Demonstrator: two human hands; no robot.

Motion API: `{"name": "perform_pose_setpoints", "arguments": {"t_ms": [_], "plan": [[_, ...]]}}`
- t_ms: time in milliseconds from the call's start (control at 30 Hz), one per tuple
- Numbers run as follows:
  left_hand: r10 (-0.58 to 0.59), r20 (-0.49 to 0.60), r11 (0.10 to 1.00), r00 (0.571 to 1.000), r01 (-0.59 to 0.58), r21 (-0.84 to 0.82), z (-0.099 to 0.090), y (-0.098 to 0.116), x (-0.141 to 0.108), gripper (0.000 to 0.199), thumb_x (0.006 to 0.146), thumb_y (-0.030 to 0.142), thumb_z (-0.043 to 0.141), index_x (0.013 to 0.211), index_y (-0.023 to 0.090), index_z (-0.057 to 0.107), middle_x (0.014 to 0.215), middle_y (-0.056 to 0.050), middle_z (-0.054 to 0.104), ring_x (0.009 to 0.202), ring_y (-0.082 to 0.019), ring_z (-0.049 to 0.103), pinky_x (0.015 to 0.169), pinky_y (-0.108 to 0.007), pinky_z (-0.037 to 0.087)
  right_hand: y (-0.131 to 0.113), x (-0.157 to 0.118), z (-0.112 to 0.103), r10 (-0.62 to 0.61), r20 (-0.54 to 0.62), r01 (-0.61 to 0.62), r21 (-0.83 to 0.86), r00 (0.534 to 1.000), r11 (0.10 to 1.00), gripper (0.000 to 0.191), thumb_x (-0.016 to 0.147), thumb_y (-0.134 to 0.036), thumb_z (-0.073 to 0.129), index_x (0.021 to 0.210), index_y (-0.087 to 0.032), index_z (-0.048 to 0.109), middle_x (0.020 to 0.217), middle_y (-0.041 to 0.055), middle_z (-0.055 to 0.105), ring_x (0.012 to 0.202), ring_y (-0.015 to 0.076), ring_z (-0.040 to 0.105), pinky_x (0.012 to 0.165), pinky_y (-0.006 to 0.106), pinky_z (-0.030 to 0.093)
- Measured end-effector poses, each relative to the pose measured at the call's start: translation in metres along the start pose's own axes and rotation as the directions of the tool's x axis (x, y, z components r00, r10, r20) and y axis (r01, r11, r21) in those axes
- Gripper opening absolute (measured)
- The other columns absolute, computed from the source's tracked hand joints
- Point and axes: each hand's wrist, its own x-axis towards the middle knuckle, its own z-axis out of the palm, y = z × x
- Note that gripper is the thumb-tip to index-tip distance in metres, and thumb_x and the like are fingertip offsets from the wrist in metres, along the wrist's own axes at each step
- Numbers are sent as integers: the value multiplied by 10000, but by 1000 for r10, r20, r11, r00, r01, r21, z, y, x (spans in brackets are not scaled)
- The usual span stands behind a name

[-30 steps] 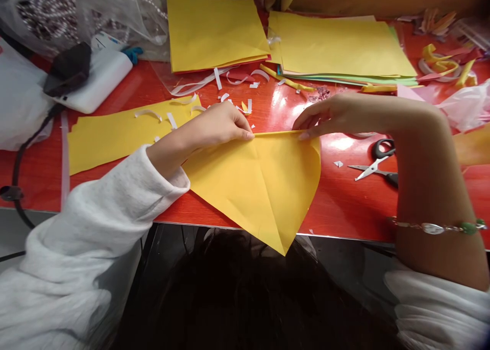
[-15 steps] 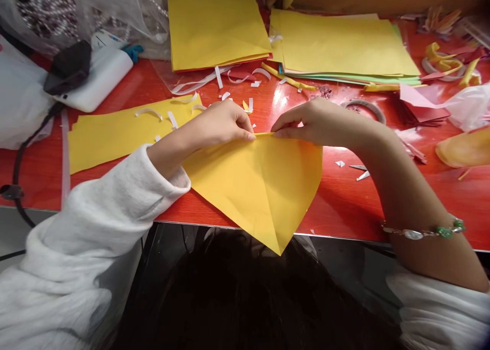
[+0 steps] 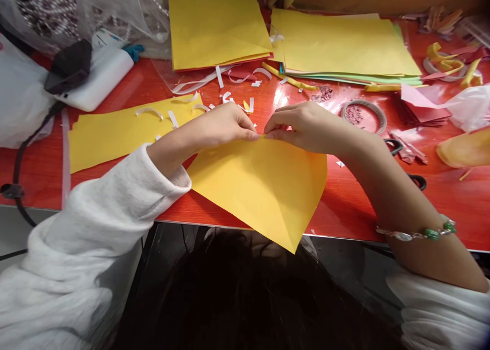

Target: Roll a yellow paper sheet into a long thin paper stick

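Your right hand [image 3: 304,128] had slid inward, close to your left hand [image 3: 229,124]; both pinched the top edge of the yellow sheet [image 3: 260,186], mid-frame. It bowed, faintly creased, its lower corner overhanging the table [image 3: 344,207].

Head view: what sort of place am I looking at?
Probably a paper-craft workspace; home or workshop, I can't tell. Signs: a yellow sheet pinched in both hands, stacked coloured paper beyond it, and white paper clippings strewn on the red tabletop.
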Motion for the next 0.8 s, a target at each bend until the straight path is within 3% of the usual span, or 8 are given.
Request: {"name": "perform_pose_setpoints", "arguments": {"t_ms": [533,800], "plan": [[-29,-4,1000,1000,29,2,1,6,-1,317,664,389,537,779,138,692,664,12,571,677,-118,526,627,-220,335,-3,0,2,-12,30,14,-52,999,999,222,860,-254,418,878,-178,626,840,54,595,730,145,509,652,276,346],[-44,28,999,999,44,-2,0,5,-2,354,696,426,522,772,128,695,582,19,468,672,-128,519,638,-245,323,-1,-1,0,12,15,-12,-15,1000,1000,195,853,-270,438,897,-196,613,853,57,595,726,155,502,642,282,342]]}}
